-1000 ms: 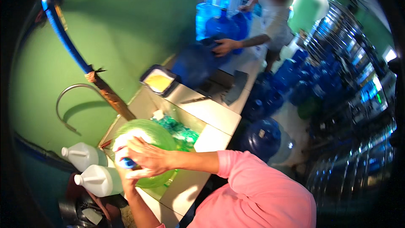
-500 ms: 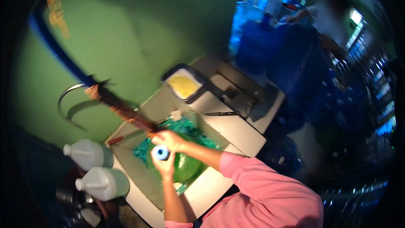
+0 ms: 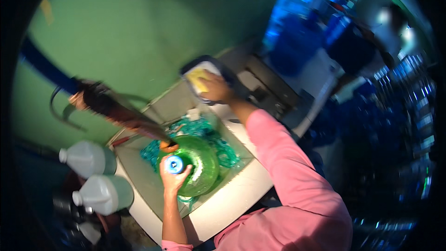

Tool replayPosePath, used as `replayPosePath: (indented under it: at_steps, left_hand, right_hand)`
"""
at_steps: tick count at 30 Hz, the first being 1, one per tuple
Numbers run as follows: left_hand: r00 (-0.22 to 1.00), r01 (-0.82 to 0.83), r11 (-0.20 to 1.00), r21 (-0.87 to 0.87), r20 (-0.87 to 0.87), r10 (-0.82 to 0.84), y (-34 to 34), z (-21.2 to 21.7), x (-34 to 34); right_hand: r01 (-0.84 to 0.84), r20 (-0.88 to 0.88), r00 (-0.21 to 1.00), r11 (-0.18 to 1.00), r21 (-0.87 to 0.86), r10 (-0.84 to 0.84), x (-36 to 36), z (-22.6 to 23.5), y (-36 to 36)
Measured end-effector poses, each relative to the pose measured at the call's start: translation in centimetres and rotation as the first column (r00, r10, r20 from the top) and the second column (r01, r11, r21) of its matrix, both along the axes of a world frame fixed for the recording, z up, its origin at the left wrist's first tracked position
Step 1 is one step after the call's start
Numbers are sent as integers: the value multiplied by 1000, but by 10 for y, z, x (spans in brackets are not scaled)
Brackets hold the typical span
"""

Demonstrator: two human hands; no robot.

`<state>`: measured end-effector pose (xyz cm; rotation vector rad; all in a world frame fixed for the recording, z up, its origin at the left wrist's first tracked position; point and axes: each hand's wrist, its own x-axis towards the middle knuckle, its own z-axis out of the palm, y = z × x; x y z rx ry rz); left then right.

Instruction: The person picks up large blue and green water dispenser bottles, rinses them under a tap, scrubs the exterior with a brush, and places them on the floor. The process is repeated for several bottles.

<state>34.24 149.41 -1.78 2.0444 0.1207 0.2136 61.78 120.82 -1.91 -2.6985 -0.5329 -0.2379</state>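
Green water jug [image 3: 197, 165] sits in the sink [image 3: 153, 186], blue cap [image 3: 174, 164] up; left hand [image 3: 173, 176] wrapped around its neck. Right hand [image 3: 214, 88] pressed on yellow sponge [image 3: 197, 80] in dark tray. Two grey jugs [image 3: 95, 176] left of sink.

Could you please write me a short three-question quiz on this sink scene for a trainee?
1. True or false: the left hand grips the neck of the green bottle.
2. What does the right hand rest on: (a) the yellow sponge, (b) a grey jug?
3. Where does the green bottle sit?

Key: 1 true; 2 a; 3 in the sink, over teal netting.
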Motion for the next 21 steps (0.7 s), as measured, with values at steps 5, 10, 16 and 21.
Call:
replayPosePath:
  at_steps: [5,10,16,21]
  left_hand:
    - [980,134,963,234,111,-164,21,-7,-5]
    - [972,197,979,58,121,-203,9,-4,14]
    - [902,-266,955,-134,316,295,-48,7,4]
    - [913,402,865,-299,209,-352,-2,-11,26]
  right_hand:
    - [73,-281,955,994,-86,-94,14,28,14]
    - [313,-461,862,937,158,-211,29,56,27]
    - [94,-609,712,811,577,351,-125,111,60]
    - [-628,199,776,759,171,598,-218,89,123]
